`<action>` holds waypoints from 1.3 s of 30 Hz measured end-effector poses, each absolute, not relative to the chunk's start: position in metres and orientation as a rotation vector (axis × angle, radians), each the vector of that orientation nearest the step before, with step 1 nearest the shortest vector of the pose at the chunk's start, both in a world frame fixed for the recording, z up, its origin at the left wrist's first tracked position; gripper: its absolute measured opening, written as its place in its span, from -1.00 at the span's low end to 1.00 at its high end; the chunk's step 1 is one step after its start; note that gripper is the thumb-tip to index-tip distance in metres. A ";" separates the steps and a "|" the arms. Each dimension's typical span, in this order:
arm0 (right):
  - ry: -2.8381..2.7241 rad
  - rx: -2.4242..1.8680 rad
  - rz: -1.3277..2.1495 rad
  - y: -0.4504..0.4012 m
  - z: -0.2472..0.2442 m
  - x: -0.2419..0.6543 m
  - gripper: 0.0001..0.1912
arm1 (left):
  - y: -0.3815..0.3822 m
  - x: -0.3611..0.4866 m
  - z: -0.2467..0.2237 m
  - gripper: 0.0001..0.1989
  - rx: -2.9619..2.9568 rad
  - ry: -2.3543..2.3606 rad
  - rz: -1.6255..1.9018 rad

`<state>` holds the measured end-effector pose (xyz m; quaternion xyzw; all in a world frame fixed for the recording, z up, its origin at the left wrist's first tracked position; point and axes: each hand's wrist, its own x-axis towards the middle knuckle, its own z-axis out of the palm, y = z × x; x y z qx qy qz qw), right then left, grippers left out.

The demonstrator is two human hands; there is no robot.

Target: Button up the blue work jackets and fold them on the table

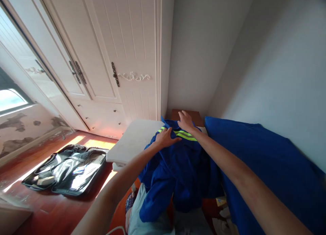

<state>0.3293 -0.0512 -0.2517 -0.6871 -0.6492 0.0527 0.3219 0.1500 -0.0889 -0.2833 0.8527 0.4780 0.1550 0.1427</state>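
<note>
A blue garment (175,174) with yellow-green and grey reflective stripes is spread over the front of a white table (137,136) and hangs down over my lap. My left hand (165,138) rests on its upper left part near a stripe, thumb stretched to the right and apart from the fingers. Over the garment's upper edge, beside the collar, is my right hand (185,121), its fingers apart and lifted. Nothing is visibly gripped in either hand.
A blue-covered surface (254,160) lies to the right along the wall. White wardrobes (132,41) stand ahead and left. An open suitcase (68,169) lies on the red floor at left. A brown box-like object (196,117) is behind the garment.
</note>
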 end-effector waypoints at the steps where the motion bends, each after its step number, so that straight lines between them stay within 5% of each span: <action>1: -1.848 -1.778 0.092 -0.059 -0.258 0.322 -0.48 | -0.091 0.154 -0.291 -0.11 2.431 1.403 0.419; 8: -2.287 -1.666 -0.065 -0.140 -0.309 0.302 -0.60 | -0.080 0.145 -0.310 -0.58 2.406 1.398 0.379; 15: -2.040 -1.696 0.096 -0.170 -0.330 0.335 -0.53 | -0.073 0.118 -0.289 -0.55 2.311 1.492 0.464; 19: -2.080 -1.848 -0.210 -0.165 -0.328 0.344 -0.54 | -0.107 0.134 -0.289 -0.11 2.338 1.448 0.356; 21: -2.126 -2.000 -0.269 -0.162 -0.329 0.343 -0.38 | -0.123 0.149 -0.297 0.00 2.349 1.409 0.293; 25: -2.125 -2.215 -0.281 -0.161 -0.330 0.342 -0.23 | -0.131 0.171 -0.315 -0.18 2.269 1.329 0.301; 28: -2.183 -2.242 -0.178 -0.165 -0.327 0.344 -0.43 | -0.120 0.167 -0.318 -0.43 2.197 1.231 0.371; 32: -2.211 -2.183 -0.010 -0.168 -0.320 0.347 -0.78 | -0.098 0.129 -0.293 -0.51 2.008 1.161 0.505; 39: -1.734 -1.806 0.003 -0.161 -0.268 0.386 -0.75 | -0.060 -0.010 -0.218 -0.59 1.262 1.210 1.227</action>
